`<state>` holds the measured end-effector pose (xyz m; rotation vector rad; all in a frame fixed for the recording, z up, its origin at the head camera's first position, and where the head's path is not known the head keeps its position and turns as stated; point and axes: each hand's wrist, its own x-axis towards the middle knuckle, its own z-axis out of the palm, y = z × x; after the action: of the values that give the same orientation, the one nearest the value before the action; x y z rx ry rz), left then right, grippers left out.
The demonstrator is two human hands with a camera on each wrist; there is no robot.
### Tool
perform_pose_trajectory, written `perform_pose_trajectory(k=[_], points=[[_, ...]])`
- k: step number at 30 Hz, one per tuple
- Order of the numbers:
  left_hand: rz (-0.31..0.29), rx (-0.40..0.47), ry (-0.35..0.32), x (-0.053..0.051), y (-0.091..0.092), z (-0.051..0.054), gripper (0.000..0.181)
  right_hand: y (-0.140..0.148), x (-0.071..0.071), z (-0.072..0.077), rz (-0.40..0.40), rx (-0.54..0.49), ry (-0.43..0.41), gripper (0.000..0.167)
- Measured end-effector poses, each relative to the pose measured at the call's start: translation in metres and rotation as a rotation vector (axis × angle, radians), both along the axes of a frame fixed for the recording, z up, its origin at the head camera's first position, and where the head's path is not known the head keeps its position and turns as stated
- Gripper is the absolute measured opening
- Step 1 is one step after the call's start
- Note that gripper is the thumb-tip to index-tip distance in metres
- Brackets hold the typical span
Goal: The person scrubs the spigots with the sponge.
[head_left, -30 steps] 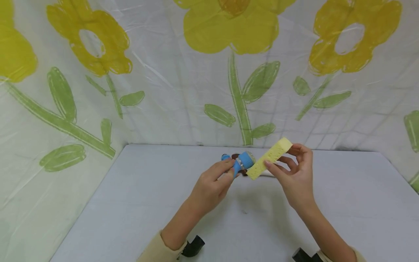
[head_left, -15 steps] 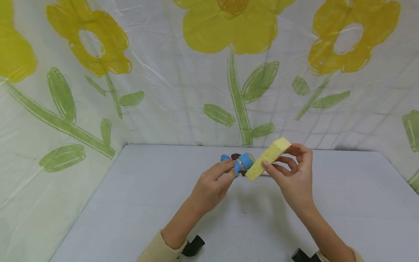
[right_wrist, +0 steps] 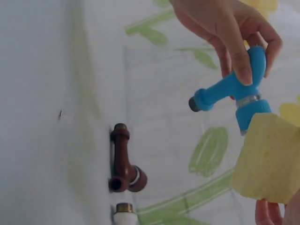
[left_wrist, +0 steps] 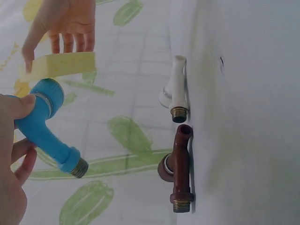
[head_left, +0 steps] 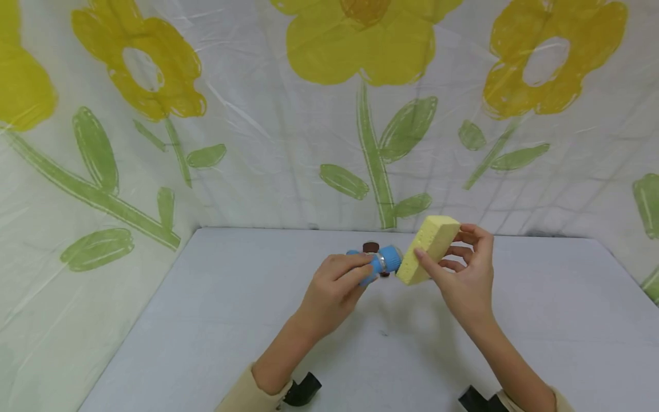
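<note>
Over the middle of the table, my left hand grips a blue plastic tap with a ribbed knob and a threaded metal end. My right hand holds a pale yellow sponge block between thumb and fingers. One side of the sponge lies against or just beside the knob's end; whether they touch is hard to tell. Below them on the table lie a brown tap and a white tap. In the head view the hands and blue tap hide most of the brown one, and the white one is hidden.
The pale table ends at the back against a white sheet painted with yellow flowers and green leaves. Black camera mounts sit at both wrists, by the beige sleeves.
My right hand has turned the sponge, so more of its broad face shows. The blue tap has tilted slightly in my left hand, and more of the brown tap shows behind it.
</note>
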<state>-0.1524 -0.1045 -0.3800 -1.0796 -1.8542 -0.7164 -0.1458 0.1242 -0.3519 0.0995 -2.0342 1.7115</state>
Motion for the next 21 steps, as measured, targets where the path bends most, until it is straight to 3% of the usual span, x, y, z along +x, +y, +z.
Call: perform_pose_trajectory(k=[4, 8, 12, 17, 21], points=[[-0.098, 0.168, -0.279, 0.003, -0.001, 0.004, 0.036, 0.005, -0.001, 0.001, 0.1, 0.033, 0.023, 0.074], [-0.165, 0.299, -0.507, 0.007, -0.003, 0.007, 0.033, 0.008, -0.001, 0.002, 0.276, 0.086, 0.074, 0.075], [-0.21, 0.357, -0.625, 0.009, -0.004, 0.011, 0.029, 0.009, 0.001, 0.0, 0.39, 0.161, 0.13, 0.077], [-0.279, 0.38, -0.73, 0.01, -0.005, 0.015, 0.027, 0.011, 0.002, 0.001, 0.413, 0.229, 0.203, 0.08], [-0.339, 0.379, -0.792, 0.011, -0.007, 0.017, 0.026, 0.013, 0.0, 0.001, 0.455, 0.212, 0.193, 0.063]])
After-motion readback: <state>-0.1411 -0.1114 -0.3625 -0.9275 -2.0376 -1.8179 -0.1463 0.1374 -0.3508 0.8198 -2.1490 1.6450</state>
